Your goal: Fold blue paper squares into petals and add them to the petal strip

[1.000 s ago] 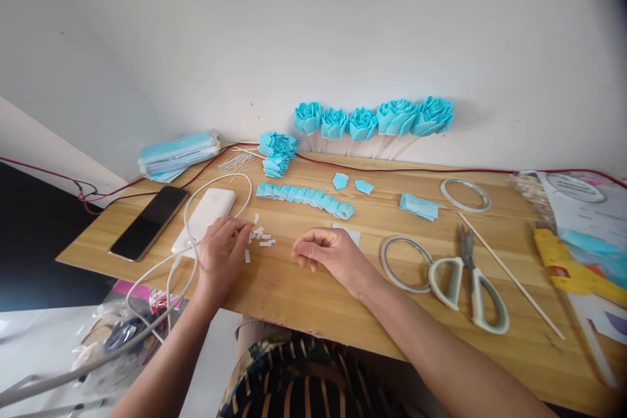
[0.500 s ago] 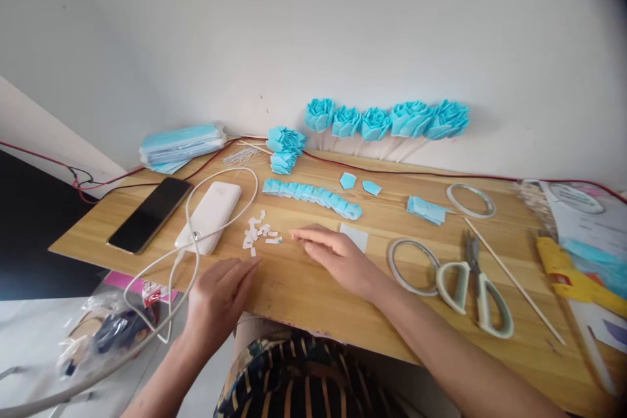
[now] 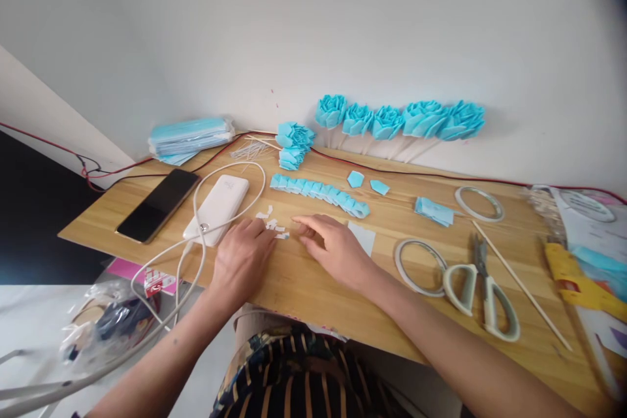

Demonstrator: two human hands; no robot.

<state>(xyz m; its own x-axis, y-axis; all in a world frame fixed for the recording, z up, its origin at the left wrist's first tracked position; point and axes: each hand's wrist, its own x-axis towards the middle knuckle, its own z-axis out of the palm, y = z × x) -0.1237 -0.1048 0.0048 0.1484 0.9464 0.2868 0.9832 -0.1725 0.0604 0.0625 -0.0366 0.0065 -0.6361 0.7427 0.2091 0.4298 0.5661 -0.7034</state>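
My left hand (image 3: 245, 260) rests palm down at the near left edge of a small heap of white paper scraps (image 3: 272, 225), covering some of them. Its fingers bend downward and their tips are hidden, so whether they grip anything is unclear. Just right of the scraps, my right hand (image 3: 336, 251) hovers low over the wooden table (image 3: 294, 287). Its thumb is apart from its curved fingers, with nothing seen between them. A white square sheet (image 3: 362, 237) lies partly behind this hand. Beyond both hands stretches a pleated strip of blue petals (image 3: 318, 193).
Blue fabric roses (image 3: 388, 123) lean on the wall. Left are a phone (image 3: 157, 206), a power bank (image 3: 223, 206) with a looping cable and stacked masks (image 3: 191, 137). Right are tape rolls (image 3: 400, 264), scissors (image 3: 480, 274), a stick (image 3: 522, 284) and a yellow glue gun (image 3: 563, 271).
My left hand has moved forward and right onto the scraps, now covering some. My right hand has parted its thumb from its fingers. The view has shifted slightly.
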